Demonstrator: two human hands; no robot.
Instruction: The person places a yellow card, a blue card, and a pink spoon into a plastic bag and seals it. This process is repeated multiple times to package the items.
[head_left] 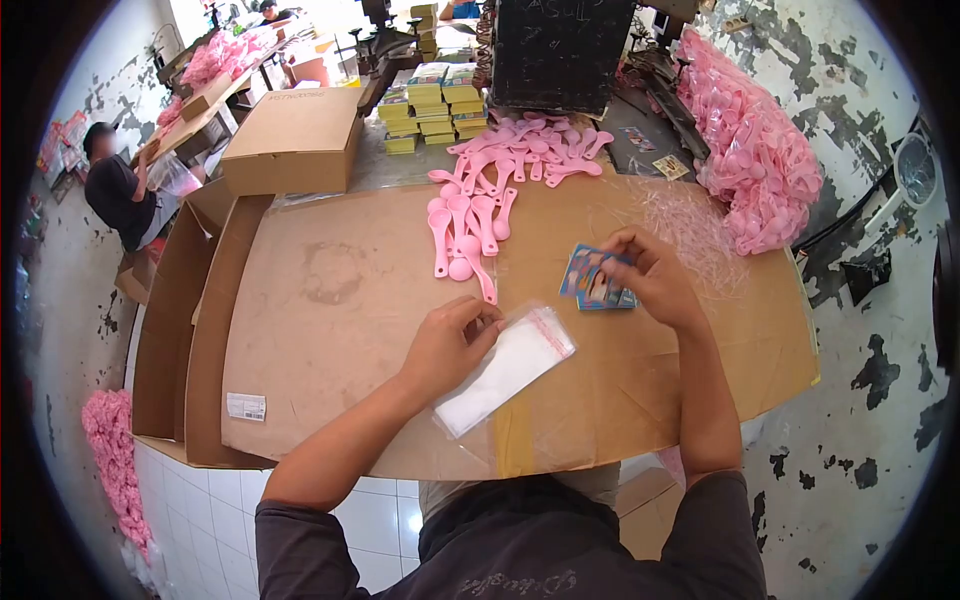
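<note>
A stack of clear plastic bags (510, 365) with a pink-marked adhesive strip at one end lies slantwise on the cardboard tabletop. My left hand (455, 345) is at its upper left edge, thumb and fingers pinched together on a bag; the fingertips are partly hidden. To the right, my right hand (650, 278) grips a blue printed card (580, 270), slightly blurred, just over a small pile of similar cards (612, 298). Pink plastic scoops (460, 225) lie in a loose heap beyond both hands.
An open carton (165, 330) stands along the left edge, with a closed cardboard box (295, 130) behind it. Stacked yellow-edged cards (430, 105) and a black box (560, 50) are at the back. Bagged pink scoops (750, 150) pile up right. Another person (120, 190) works far left.
</note>
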